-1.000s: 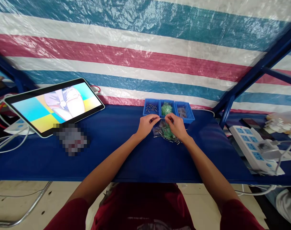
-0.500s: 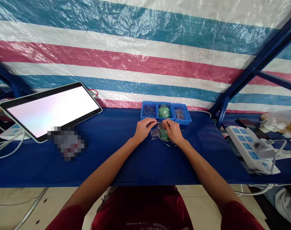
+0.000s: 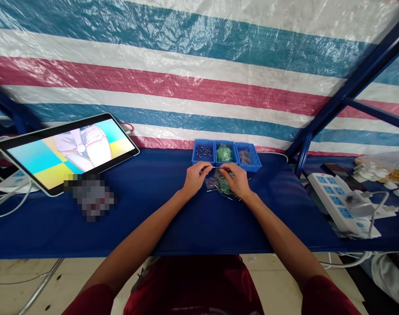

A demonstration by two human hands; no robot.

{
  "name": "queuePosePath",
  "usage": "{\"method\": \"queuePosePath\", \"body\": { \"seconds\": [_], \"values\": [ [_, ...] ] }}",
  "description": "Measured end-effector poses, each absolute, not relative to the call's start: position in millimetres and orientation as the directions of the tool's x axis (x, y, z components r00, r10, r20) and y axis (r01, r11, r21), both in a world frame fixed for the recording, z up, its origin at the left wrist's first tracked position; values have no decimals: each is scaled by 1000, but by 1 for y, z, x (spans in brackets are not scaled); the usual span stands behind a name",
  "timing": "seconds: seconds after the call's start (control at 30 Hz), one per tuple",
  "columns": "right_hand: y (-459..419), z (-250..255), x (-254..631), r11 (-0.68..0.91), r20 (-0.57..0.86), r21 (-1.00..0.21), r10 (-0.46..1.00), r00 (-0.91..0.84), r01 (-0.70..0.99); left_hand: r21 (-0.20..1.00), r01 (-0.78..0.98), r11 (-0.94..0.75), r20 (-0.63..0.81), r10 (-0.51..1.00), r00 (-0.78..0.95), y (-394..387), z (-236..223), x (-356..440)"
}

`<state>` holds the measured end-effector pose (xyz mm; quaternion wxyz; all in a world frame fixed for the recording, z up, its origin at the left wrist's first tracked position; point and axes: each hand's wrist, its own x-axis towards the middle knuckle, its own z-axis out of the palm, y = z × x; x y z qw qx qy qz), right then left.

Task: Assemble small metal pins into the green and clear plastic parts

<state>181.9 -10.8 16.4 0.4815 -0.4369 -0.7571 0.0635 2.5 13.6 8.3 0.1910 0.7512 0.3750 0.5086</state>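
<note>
My left hand [image 3: 195,178] and my right hand [image 3: 235,180] hover close together over the blue table, with their fingertips pinching a thin metal pin [image 3: 221,168] that runs between them. Just under my right hand lies a loose heap of metal pins and small green parts [image 3: 217,186]. Above my fingers stands a blue three-compartment tray [image 3: 226,155]. Its left compartment holds metal pins [image 3: 203,152], its middle one green pieces [image 3: 225,153], and its right one small dark items [image 3: 244,156].
A tablet on a stand [image 3: 68,153] plays a cartoon at the table's left, with a pixelated object [image 3: 89,197] in front. A white power strip [image 3: 337,203] lies at right, near a bag of white parts [image 3: 381,170]. A striped tarp [image 3: 186,74] hangs behind.
My head view has tilted slightly, shifting the scene. Both hands stay pinched together around the pin. The tablet screen shows its picture again after a pale wash.
</note>
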Motion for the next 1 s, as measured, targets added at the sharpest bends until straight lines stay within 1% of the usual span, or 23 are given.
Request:
{"method": "queuePosePath", "body": {
  "seconds": [0.1, 0.3, 0.43, 0.67, 0.83, 1.0],
  "values": [
    [-11, 17, 182, 612, 679, -506, 717, -156, 608, 670, 367, -646, 620, 758, 204, 11, 10, 4],
    [-10, 15, 183, 601, 656, -521, 736, -165, 606, 634, 326, -702, 688, 704, 176, 8, 12, 5],
    [-11, 14, 183, 596, 645, -526, 744, -172, 607, 626, 321, -711, 698, 694, 176, 9, 11, 5],
    [-12, 17, 182, 582, 631, -540, 758, -165, 608, 646, 336, -685, 665, 722, 192, 10, 10, 5],
    [-12, 17, 181, 597, 675, -539, 728, -119, 593, 674, 350, -651, 633, 753, 181, 10, 10, 5],
    [-12, 17, 181, 627, 705, -512, 697, -131, 587, 698, 336, -632, 613, 770, 175, 9, 10, 4]
  ]
}}
